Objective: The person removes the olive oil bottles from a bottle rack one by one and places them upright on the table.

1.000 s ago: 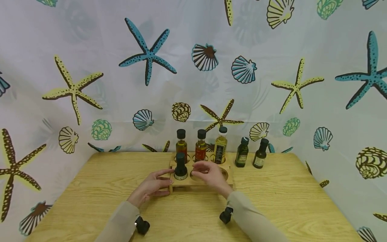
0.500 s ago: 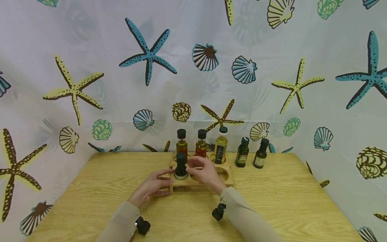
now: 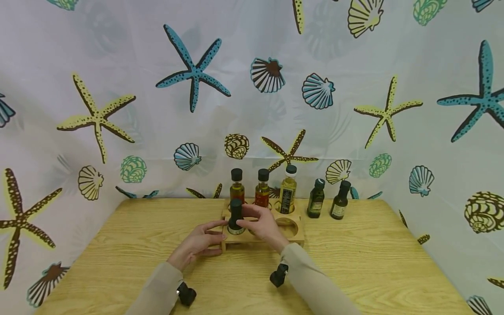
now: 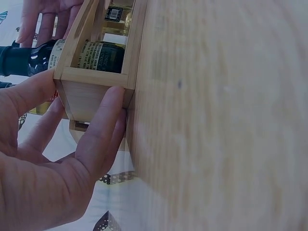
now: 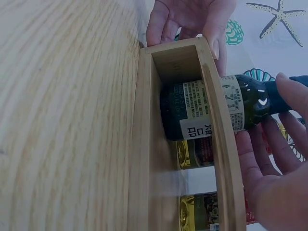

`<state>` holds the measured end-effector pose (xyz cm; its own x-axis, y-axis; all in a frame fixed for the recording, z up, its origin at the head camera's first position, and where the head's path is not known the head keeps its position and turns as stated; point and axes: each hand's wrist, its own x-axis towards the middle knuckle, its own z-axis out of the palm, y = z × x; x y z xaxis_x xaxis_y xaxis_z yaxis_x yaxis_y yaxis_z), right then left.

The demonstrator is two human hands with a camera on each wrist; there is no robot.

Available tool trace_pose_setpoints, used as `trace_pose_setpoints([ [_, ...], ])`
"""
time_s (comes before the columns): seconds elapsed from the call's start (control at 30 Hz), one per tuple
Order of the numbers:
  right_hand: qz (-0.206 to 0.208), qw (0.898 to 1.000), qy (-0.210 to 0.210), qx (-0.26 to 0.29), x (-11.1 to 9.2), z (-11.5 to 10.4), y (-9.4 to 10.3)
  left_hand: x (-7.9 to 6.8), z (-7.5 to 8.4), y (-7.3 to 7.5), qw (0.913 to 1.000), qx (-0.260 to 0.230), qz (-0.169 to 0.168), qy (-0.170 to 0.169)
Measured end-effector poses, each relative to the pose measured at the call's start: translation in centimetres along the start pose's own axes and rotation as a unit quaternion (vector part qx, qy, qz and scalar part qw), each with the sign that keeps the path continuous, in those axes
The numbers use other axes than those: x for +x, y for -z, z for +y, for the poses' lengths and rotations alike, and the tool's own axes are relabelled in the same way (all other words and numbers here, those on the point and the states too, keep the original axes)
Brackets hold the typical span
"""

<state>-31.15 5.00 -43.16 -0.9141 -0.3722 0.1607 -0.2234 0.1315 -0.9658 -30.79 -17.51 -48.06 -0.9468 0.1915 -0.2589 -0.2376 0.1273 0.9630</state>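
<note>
A small dark green bottle (image 3: 235,225) with a tall black cap stands upright in the front left hole of a wooden rack (image 3: 252,239). Its pale label and lower body show through the rack's open front in the right wrist view. My right hand (image 3: 263,224) holds the bottle near its neck, thumb on the near side and the other fingers behind. At the rack's left end, my left hand (image 3: 198,241) rests spread fingertips against the wood; a fingertip (image 4: 113,96) presses low on the end panel in the left wrist view.
Three bottles fill the rack's back row: an oil bottle (image 3: 237,191), one with a red label (image 3: 261,194) and a taller yellow one (image 3: 288,194). Right of the rack stand two dark bottles, one green (image 3: 316,202) and one cream-labelled (image 3: 339,204). A patterned curtain (image 3: 252,122) hangs behind.
My right hand has moved left from over the rack's middle front hole to the dark green bottle and now holds its neck. My left hand has stayed at the rack's end.
</note>
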Motion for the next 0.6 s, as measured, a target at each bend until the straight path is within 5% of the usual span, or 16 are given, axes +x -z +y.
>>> trace_pose_setpoints([
  [0.33, -0.033, 0.999, -0.009, 0.003, 2.2, 3.5, -0.3, 0.1, -0.3, 0.1, 0.9999, -0.004, -0.008, -0.008],
  [0.6, -0.049, 0.999, -0.003, -0.022, 2.7, 3.7, -0.5, 0.2, -0.3, 0.1, 0.9999, -0.001, -0.007, -0.010],
])
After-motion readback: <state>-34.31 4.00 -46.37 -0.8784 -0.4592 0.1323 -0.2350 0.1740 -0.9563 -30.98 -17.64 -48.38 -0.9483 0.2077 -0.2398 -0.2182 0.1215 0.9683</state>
